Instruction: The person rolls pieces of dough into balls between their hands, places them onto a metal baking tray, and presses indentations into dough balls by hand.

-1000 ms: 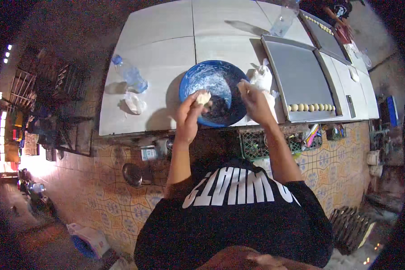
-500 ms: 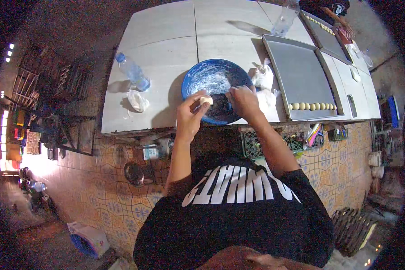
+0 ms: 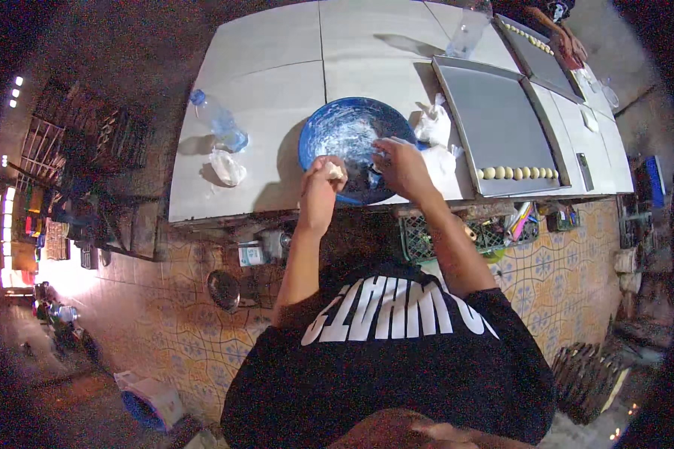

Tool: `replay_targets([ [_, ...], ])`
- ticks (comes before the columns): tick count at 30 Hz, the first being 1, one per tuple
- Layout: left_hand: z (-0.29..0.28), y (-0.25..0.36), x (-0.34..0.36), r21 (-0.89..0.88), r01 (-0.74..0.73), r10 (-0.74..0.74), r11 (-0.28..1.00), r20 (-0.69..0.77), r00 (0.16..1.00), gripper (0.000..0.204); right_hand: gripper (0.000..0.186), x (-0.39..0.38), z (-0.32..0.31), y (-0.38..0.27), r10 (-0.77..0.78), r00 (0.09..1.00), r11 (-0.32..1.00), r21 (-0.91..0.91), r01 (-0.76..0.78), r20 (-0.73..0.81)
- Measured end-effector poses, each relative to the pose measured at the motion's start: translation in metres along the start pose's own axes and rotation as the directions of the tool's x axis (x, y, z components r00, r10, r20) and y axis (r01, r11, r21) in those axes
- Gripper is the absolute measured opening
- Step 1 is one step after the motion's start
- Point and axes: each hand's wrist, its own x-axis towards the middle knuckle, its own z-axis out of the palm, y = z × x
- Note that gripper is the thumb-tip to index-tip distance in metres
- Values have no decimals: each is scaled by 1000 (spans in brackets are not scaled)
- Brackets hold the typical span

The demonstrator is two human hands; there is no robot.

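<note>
- Your left hand (image 3: 322, 182) is closed around a lump of dough (image 3: 334, 171), which partly shows between the fingers, over the near left rim of the bowl (image 3: 338, 122).
- Your right hand (image 3: 401, 168) is over the near right part of the bowl, fingers bent and partly spread; you cannot tell from this view whether they hold anything.
- Inside the bowl, white powder streaks the blue wall.
- Left of the bowl, a bottle (image 3: 221, 127) lies on its side, with a tied bag (image 3: 227, 168) just nearer you.
- Right of the bowl stands another bag (image 3: 432, 124), then a tray (image 3: 494, 120) with a row of balls (image 3: 517, 173) along its near edge.
</note>
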Motion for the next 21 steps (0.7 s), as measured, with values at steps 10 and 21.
replay_targets([
  [10,115,-12,-16,514,-309,193,800,268,944,68,61,-3,2,-16,512,857,325,935,-139,-51],
  [21,138,16,-1,281,-505,444,816,255,859,92,109,-48,-56,-131,-147,950,556,772,309,-274],
])
